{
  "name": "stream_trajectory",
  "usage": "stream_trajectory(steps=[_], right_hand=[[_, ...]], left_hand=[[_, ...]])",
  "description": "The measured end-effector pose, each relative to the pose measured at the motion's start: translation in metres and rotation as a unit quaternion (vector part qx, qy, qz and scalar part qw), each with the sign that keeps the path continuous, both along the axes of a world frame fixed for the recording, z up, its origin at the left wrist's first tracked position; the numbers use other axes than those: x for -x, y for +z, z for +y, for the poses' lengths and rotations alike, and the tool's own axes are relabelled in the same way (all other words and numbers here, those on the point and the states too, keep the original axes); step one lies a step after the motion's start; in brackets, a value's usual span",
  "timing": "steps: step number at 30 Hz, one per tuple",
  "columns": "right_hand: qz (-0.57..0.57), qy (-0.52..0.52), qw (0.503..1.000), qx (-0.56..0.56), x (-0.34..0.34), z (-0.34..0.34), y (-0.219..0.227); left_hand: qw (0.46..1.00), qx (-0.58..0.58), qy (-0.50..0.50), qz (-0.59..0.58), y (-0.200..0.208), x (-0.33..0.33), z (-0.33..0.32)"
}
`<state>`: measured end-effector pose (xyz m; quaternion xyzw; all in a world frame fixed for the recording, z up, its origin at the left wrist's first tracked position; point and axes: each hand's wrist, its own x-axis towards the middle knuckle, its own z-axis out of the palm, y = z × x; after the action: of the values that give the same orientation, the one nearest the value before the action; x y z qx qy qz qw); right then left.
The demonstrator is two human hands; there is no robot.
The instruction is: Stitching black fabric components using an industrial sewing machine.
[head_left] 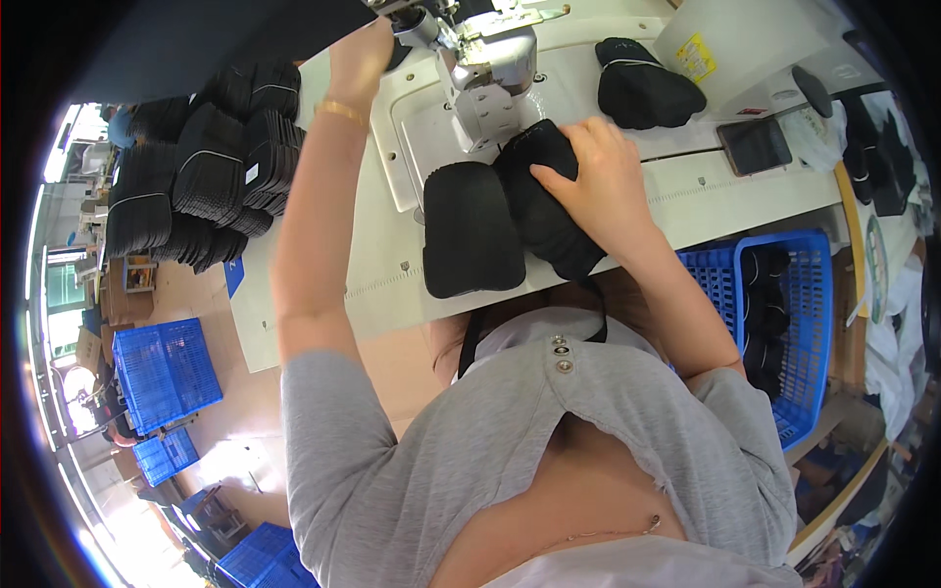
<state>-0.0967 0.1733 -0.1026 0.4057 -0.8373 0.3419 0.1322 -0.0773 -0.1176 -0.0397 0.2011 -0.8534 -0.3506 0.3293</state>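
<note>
At the table's front edge, my right hand grips a bulky black fabric piece, thumb on top and fingers along its far right side. Its far end lies close to the head of the sewing machine. Touching it on the left is a flat black rounded pad, lying by itself. My left arm reaches far forward, and my left hand is at the left of the machine head, beside a small dark piece. The picture's upper edge and the machine hide its fingers, so its grip does not show.
Tied stacks of black pads are at the left. A black bundle lies on the table behind my right hand, with a phone farther right. A blue basket holding black pieces stands below right; blue crates stand on the floor.
</note>
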Motion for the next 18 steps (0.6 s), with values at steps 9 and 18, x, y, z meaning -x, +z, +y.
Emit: stream_trajectory(steps=[9,18], right_hand=[[0.05,0.034,0.996,0.071,0.0,0.009,-0.008],[0.003,0.07,0.912,0.404,-0.008,0.003,0.029]], left_hand=[[0.972,0.047,-0.151,-0.172,-0.039,-0.149,0.12],[0.96,-0.266,-0.072,0.05,-0.004,-0.144,0.131]])
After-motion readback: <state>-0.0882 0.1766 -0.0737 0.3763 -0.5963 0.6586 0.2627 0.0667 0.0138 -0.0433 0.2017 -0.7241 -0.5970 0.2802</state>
